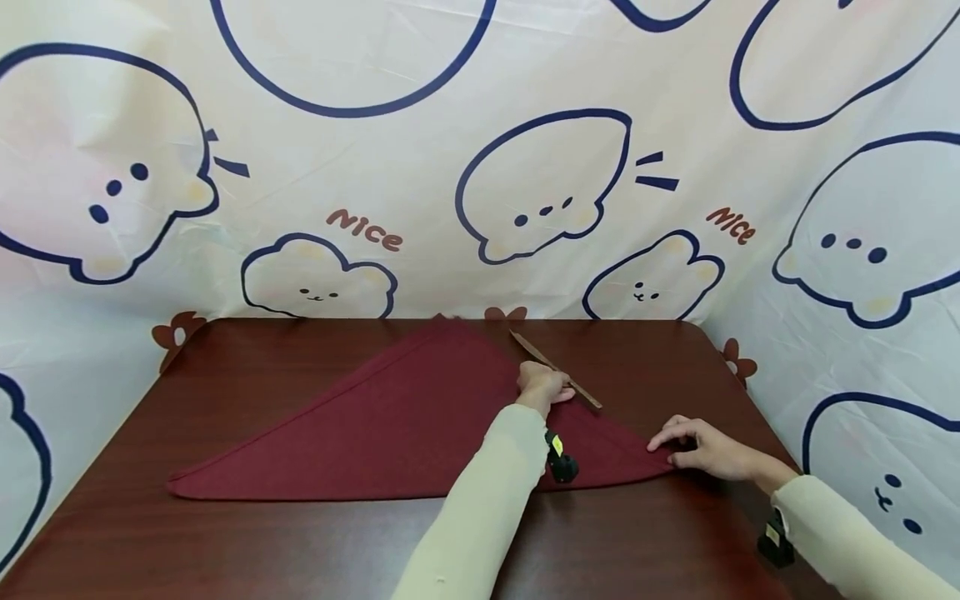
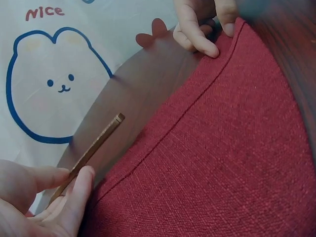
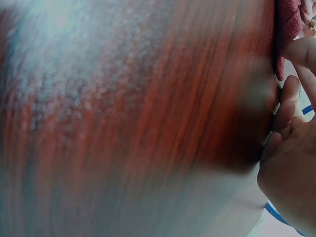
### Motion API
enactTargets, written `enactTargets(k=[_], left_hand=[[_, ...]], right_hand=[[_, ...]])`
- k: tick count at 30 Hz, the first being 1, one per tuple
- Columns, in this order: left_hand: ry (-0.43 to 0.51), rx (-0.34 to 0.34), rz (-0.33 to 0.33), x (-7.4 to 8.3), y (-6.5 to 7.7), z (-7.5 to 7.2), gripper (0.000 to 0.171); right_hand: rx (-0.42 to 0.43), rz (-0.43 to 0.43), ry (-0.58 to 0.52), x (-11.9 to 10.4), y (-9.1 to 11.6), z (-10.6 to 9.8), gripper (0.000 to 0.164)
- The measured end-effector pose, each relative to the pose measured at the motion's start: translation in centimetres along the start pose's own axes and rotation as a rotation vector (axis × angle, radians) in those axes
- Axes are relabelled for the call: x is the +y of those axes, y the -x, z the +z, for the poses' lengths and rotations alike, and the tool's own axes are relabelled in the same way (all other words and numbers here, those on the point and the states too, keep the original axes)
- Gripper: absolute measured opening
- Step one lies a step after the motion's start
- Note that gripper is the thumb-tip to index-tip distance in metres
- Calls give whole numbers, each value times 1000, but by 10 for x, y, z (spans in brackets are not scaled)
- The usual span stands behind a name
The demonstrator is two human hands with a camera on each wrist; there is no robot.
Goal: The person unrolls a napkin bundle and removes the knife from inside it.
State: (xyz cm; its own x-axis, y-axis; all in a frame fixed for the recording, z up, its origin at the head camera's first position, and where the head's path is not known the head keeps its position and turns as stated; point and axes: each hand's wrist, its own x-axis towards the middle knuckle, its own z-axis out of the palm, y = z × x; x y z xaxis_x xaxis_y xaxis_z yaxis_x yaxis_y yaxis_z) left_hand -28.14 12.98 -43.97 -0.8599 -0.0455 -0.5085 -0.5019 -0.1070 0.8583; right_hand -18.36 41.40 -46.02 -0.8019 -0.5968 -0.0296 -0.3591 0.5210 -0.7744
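A dark red cloth (image 1: 390, 417) lies folded in a triangle on the table, its peak at the far edge and its long fold toward me. My left hand (image 1: 542, 385) is over the cloth's right slanting side and pinches brown wooden chopsticks (image 1: 588, 395) between thumb and fingers. In the left wrist view the chopsticks (image 2: 96, 143) stick out past the fingertips, beside the hemmed cloth edge (image 2: 163, 133). My right hand (image 1: 701, 448) holds the cloth's right corner with thumb and fingers. Only a strip of that corner (image 3: 286, 39) shows in the right wrist view.
The dark brown wooden table (image 1: 300, 550) reaches back to a pale curtain (image 1: 420, 183) printed with blue cartoon outlines. More of this curtain hangs along the left and right sides. The table's right edge runs close by the right forearm.
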Motion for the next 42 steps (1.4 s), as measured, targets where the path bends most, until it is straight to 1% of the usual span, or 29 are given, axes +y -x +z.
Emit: enactTargets(k=[5, 9, 15, 22, 26, 29, 35, 39, 42], left_hand=[[-16, 22, -4, 0, -5, 1, 23], [-41, 25, -12, -1, -10, 3, 21], [-88, 43, -1, -3, -18, 6, 18], [-85, 57, 9, -4, -23, 6, 12], [-64, 29, 20, -6, -21, 4, 7], [-54, -11, 35, -6, -19, 1, 4], [-47, -79, 83, -5, -13, -6, 17], [-54, -113, 105, -6, -8, -10, 21], [-60, -155, 122, -8, -6, -13, 24]], right_hand=[[12, 0, 12, -1, -1, -1, 23], [9, -10, 23, -1, -1, -1, 24], [2, -11, 16, -1, -1, -1, 24], [-1, -29, 7, -1, -3, -1, 25], [7, -30, 16, 0, -1, -1, 25], [9, -24, 17, 0, -1, -1, 25], [5, -32, 25, -3, -2, -3, 25], [-2, -30, 31, -3, -3, -4, 25], [-4, -22, 35, -1, -1, -3, 24]])
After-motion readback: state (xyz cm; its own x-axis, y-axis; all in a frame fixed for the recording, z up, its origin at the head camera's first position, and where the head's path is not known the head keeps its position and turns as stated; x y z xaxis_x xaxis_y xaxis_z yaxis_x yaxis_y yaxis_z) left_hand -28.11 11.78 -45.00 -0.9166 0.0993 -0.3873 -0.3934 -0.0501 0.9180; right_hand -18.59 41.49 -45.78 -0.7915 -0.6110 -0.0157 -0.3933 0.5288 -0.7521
